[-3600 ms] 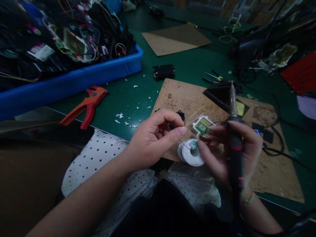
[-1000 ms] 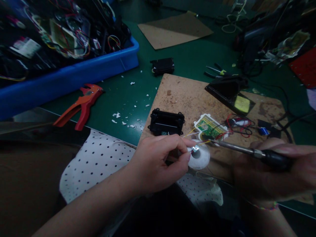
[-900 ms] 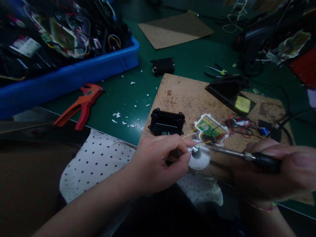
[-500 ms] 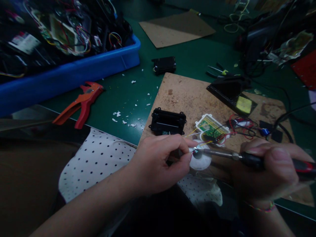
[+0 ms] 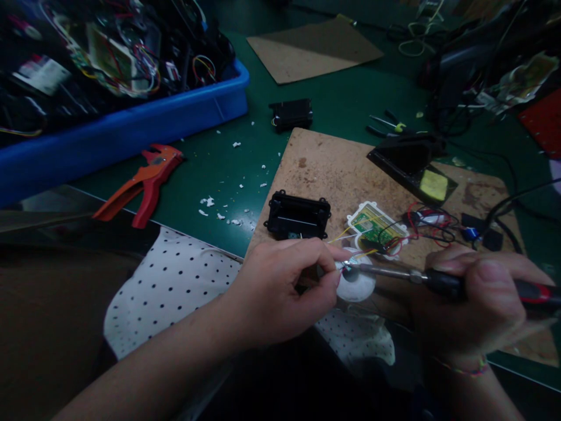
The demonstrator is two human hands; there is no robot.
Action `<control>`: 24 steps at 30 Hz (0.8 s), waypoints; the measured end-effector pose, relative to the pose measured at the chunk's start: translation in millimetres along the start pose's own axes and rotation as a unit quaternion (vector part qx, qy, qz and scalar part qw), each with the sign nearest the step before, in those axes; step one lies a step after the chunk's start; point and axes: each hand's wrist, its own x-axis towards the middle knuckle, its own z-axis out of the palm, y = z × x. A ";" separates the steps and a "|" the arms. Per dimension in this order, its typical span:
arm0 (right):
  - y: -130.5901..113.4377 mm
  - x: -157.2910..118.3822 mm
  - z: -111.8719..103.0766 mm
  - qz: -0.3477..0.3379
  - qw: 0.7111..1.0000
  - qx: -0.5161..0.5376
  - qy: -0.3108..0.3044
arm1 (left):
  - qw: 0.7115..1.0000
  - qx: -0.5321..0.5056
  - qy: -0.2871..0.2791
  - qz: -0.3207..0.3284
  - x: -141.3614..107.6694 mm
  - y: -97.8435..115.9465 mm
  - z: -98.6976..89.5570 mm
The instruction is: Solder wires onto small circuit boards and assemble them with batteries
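My left hand (image 5: 289, 286) pinches a small white part with thin wires, over a white round spool (image 5: 357, 286). In my right hand (image 5: 482, 292) is a soldering iron (image 5: 394, 272), its tip touching or very near that small part. Yellow and white wires run from there toward a green circuit board in a white frame (image 5: 372, 228). A black open case (image 5: 298, 215) lies just behind my left hand. Red and black wires (image 5: 432, 225) lie tangled beside the board.
A wooden board (image 5: 324, 164) bears a black iron stand with a yellow sponge (image 5: 433, 186). Orange-red pliers (image 5: 146, 184) lie at left before a blue bin (image 5: 175, 117) of wired parts. Behind are a black module (image 5: 291, 114), small pliers (image 5: 390, 124) and cardboard (image 5: 311, 49).
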 end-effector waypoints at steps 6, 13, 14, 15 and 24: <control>0.5 -0.8 -1.2 0.010 1.000 -0.002 -0.014 | 1.000 0.003 -0.001 0.003 0.1 0.7 -0.2; -1.5 1.4 3.6 0.009 0.999 -0.023 0.019 | 1.000 0.002 0.001 0.000 0.1 1.3 -0.2; -1.0 1.2 3.4 0.007 1.000 -0.017 0.020 | 1.000 0.001 0.002 0.002 0.1 1.2 -0.3; -0.3 0.8 2.9 0.004 1.000 -0.012 0.017 | 1.000 0.001 0.002 0.002 0.2 1.2 -0.4; 2.2 1.2 4.7 -0.011 0.997 -0.031 0.067 | 1.000 -0.004 0.001 0.006 0.4 -0.1 -0.3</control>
